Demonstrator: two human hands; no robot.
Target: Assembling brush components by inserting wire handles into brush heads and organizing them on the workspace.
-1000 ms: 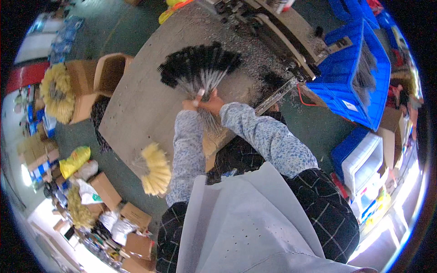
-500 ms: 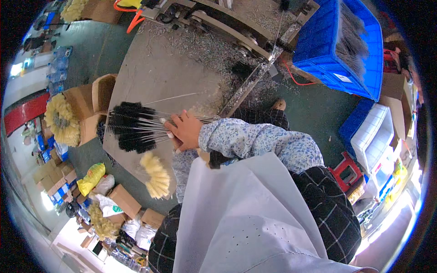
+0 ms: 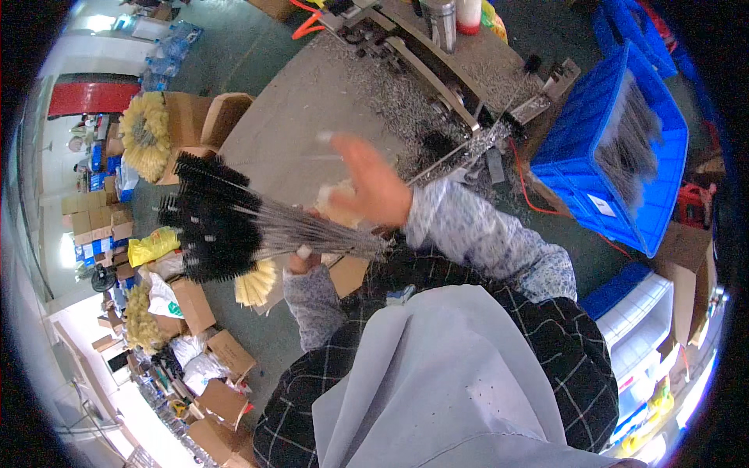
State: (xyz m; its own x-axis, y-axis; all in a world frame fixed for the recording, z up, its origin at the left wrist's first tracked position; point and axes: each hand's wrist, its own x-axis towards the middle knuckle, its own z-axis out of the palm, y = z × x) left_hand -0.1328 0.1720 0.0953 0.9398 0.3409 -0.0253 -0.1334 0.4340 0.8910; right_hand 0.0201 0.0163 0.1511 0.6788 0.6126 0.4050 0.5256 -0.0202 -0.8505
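A thick bundle of black bottle brushes (image 3: 214, 218) with thin twisted-wire stems lies across my left hand (image 3: 303, 261), their bristle heads pointing left. The left fingers are closed around the stems, partly hidden beneath them; a white wrap shows on one finger. Raised above the stems, my right hand (image 3: 373, 187) is apart from the bundle, its fingers stretched out and blurred by motion. Beyond the bundle lies the grey worktable (image 3: 289, 117). A clump of pale yellow bristles (image 3: 256, 282) shows at its near edge, below the black brushes.
A metal machine (image 3: 425, 66) with wire scraps around it occupies the table's far side. At right, a tilted blue crate (image 3: 581, 164) holds many wire stems (image 3: 632, 148). On the left stands a cardboard box (image 3: 187, 129) with pale yellow brushes (image 3: 145, 136); a white crate (image 3: 636, 320) is at lower right.
My right hand has let go of the stems and lifted away to the right. The brush bundle has come up off the table in my left hand. The whole view has shifted.
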